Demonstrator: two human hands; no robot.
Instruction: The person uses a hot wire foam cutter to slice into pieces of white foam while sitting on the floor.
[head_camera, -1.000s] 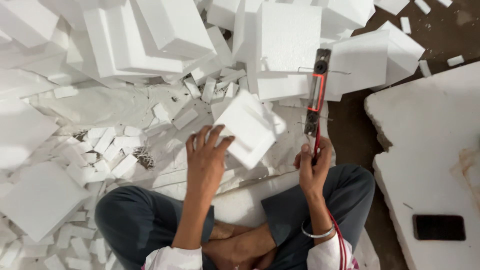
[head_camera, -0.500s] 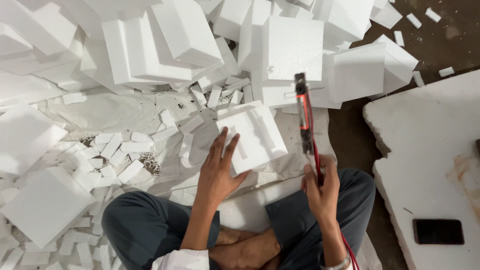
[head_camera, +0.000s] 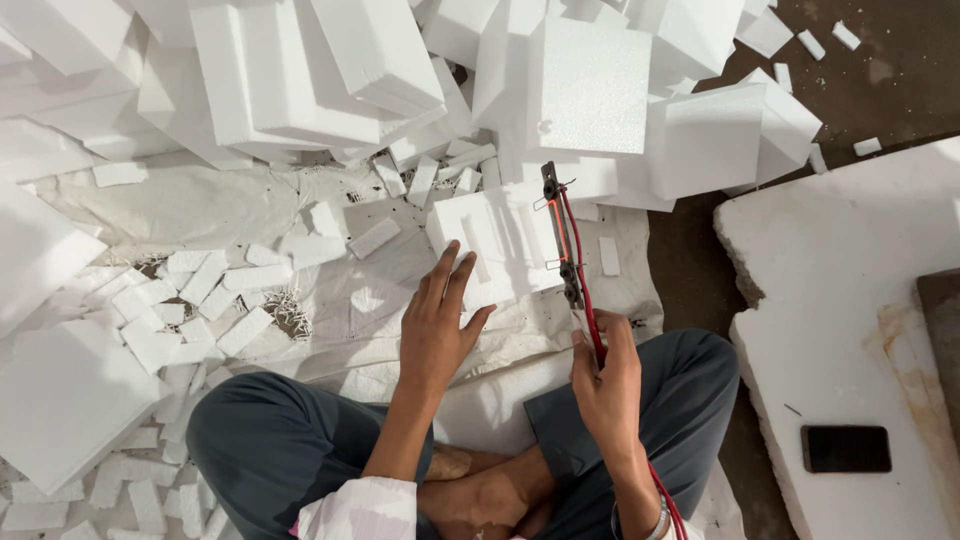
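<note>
Foam block (head_camera: 495, 245) — white polystyrene, squarish, with slot-like grooves across its top; lies on the white sheet (head_camera: 240, 205) just ahead of the seated person's knees. Left hand (head_camera: 437, 325): fingers spread and open, fingertips at the block's near left edge, holding nothing. Right hand (head_camera: 605, 385): closed around the handle of a cutting tool (head_camera: 562, 235) — dark narrow frame with red cable, upright against the block's right edge. Around: large foam slabs (head_camera: 330, 70) stacked behind, small offcuts (head_camera: 190, 300) scattered left, bare brown floor (head_camera: 900, 80) right, a broad white slab (head_camera: 840, 300) carrying a black phone (head_camera: 845, 448).
</note>
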